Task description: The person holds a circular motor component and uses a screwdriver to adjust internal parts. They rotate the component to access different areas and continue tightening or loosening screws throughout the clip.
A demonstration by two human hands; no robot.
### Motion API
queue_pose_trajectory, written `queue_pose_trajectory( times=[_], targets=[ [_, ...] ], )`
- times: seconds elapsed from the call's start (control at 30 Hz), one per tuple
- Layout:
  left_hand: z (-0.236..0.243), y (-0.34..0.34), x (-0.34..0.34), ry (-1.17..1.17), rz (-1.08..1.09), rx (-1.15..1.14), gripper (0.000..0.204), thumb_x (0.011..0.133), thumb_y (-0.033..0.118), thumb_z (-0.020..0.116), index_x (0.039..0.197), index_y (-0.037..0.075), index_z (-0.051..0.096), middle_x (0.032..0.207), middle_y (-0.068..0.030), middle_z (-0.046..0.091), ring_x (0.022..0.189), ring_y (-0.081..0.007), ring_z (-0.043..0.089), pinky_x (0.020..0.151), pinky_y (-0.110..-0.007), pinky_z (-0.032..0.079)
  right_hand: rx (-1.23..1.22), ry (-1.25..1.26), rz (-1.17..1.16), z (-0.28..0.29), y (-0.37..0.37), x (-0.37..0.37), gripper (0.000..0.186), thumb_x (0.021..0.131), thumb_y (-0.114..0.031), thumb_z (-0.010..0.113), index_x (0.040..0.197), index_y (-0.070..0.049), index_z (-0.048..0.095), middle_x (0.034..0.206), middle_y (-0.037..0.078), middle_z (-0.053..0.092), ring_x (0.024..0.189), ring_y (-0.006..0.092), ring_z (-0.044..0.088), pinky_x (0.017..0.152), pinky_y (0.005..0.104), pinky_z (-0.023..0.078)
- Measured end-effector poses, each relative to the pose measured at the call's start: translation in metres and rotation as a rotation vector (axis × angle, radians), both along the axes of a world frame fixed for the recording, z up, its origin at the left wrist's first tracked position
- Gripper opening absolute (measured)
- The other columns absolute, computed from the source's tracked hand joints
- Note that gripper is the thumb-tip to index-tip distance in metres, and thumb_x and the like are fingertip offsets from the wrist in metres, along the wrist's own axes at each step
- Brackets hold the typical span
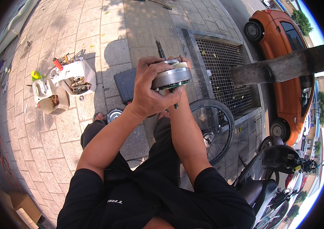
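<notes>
In front of my chest is a hub motor core, a round silver metal body with a pale toothed gear on top and a green edge below. A dark axle sticks out of it, up at the back and down at the front. My left hand is wrapped round its left side, thumb beneath and fingers over the top. My right hand grips the far right side; the motor core hides most of it. On the ground between my feet lies a round silver cover, partly behind my left forearm.
A spoked wheel lies right of my right forearm. A black case sits ahead. Cut-open white containers of tools stand left. To the right are a metal grate, a tree trunk, an orange car and a parked motorbike.
</notes>
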State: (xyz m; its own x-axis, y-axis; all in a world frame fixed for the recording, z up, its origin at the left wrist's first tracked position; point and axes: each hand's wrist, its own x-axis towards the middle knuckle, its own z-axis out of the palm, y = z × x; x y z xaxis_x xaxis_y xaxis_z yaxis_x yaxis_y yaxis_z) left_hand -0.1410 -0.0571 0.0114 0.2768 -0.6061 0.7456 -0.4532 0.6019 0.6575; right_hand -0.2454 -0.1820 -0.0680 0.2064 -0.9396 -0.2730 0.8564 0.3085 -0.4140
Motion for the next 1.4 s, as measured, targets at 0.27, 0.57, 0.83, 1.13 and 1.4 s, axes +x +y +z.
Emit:
queue_pose_trajectory(
  times=[0.27,0.57,0.83,1.13,1.4],
  targets=[
    [-0.001,0.0,0.0,-0.007,0.001,0.001,0.059,0.065,0.013,0.09,0.119,0.007,0.065,0.12,-0.0175,0.065,0.116,-0.0335,0.061,0.095,-0.045,0.055,-0.012,-0.055,0.022,0.004,0.003,0.001,0.029,0.098,-0.028,0.061,0.076,-0.011,0.053,0.075,0.009,0.059,0.073,0.0247,0.063,0.07,0.0385,0.055],
    [-0.002,0.0,0.0,0.004,-0.002,-0.001,0.059,0.065,0.014,0.09,0.119,0.009,0.066,0.122,-0.0178,0.063,0.116,-0.0332,0.062,0.095,-0.044,0.055,0.022,-0.049,0.018,0.017,0.01,0.005,0.029,0.095,-0.03,0.061,0.075,-0.012,0.052,0.073,0.011,0.061,0.071,0.0252,0.063,0.069,0.0389,0.055],
    [-0.001,0.0,-0.002,0.018,-0.009,0.001,0.059,0.065,0.014,0.09,0.119,0.01,0.066,0.122,-0.0178,0.063,0.116,-0.0326,0.062,0.095,-0.044,0.055,0.013,-0.039,0.033,0.012,0.007,0.004,0.031,0.095,-0.031,0.061,0.073,-0.012,0.051,0.072,0.01,0.059,0.071,0.025,0.062,0.068,0.0392,0.054],
    [-0.003,0.0,0.0,0.043,-0.005,0.024,0.059,0.066,0.015,0.09,0.119,0.009,0.066,0.121,-0.019,0.063,0.115,-0.0327,0.062,0.094,-0.043,0.056,0.021,-0.017,0.026,0.009,0.007,0.007,0.031,0.097,-0.03,0.059,0.074,-0.012,0.05,0.072,0.007,0.057,0.071,0.0235,0.061,0.069,0.0386,0.053],
    [-0.004,-0.001,-0.001,0.055,-0.012,0.031,0.059,0.067,0.016,0.091,0.12,0.01,0.067,0.123,-0.0183,0.06,0.114,-0.0316,0.062,0.093,-0.042,0.057,-0.122,0.084,-0.051,-0.012,-0.001,0.002,0.028,0.102,-0.028,0.058,0.082,-0.008,0.053,0.078,0.007,0.057,0.079,0.0246,0.061,0.074,0.0392,0.055]
  ],
)
